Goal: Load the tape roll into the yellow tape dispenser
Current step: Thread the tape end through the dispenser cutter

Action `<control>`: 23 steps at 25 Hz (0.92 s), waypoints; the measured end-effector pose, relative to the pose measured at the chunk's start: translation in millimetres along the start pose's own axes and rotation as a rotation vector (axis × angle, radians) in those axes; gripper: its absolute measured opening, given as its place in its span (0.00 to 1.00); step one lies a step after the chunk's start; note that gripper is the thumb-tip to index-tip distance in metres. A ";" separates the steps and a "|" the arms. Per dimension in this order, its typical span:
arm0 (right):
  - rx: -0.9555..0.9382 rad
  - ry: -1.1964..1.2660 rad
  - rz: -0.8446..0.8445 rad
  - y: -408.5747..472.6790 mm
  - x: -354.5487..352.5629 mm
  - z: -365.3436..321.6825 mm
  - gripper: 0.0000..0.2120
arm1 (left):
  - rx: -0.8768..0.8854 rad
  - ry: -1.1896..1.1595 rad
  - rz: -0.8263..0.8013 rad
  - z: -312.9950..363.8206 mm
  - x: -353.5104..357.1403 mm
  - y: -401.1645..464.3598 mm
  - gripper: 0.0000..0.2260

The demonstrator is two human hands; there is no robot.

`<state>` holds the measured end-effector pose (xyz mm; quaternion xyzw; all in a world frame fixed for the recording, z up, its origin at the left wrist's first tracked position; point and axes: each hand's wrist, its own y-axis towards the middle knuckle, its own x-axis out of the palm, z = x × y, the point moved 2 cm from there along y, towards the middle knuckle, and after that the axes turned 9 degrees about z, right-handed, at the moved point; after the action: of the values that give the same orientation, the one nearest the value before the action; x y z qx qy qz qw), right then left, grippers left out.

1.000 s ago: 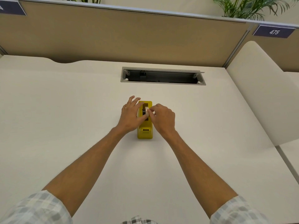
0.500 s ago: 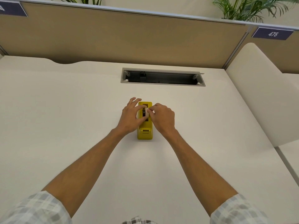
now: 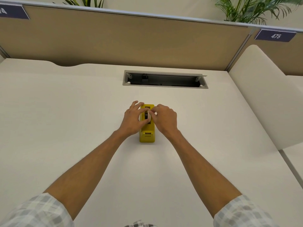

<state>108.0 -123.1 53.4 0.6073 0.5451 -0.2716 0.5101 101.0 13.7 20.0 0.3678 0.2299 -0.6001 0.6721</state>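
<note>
The yellow tape dispenser point(image 3: 147, 133) stands on the white desk point(image 3: 65, 128), its cutter end toward me. A pale tape roll point(image 3: 148, 115) on a dark core sits upright in the dispenser's slot. My left hand point(image 3: 133, 119) grips the roll from the left, thumb across the top. My right hand point(image 3: 164, 118) pinches it from the right with thumb and forefinger. Both hands hide most of the roll and the dispenser's sides.
A grey cable slot point(image 3: 165, 79) lies open in the desk beyond the dispenser. A tan partition point(image 3: 131, 41) runs along the back. A cream side panel point(image 3: 265, 95) rises at the right. Plants point(image 3: 252, 9) show above the partition.
Both hands have stayed on the roll at the dispenser; the fingers have shifted only slightly. The view has tilted a little.
</note>
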 end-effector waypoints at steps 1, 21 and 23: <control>-0.007 0.019 -0.004 -0.8 -0.9 -0.8 0.14 | -0.001 -0.006 0.001 -0.3 -0.5 0.6 0.19; -0.119 0.068 -0.014 0.2 0.2 7.8 0.12 | -0.068 0.020 -0.063 10.2 -7.7 -3.9 0.21; -0.134 0.075 -0.007 1.7 0.2 8.1 0.12 | -0.078 0.032 -0.075 11.5 -9.6 -4.1 0.21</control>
<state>111.5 -130.2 51.0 0.5796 0.5831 -0.2132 0.5278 93.8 10.9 33.5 0.3422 0.2775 -0.6095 0.6591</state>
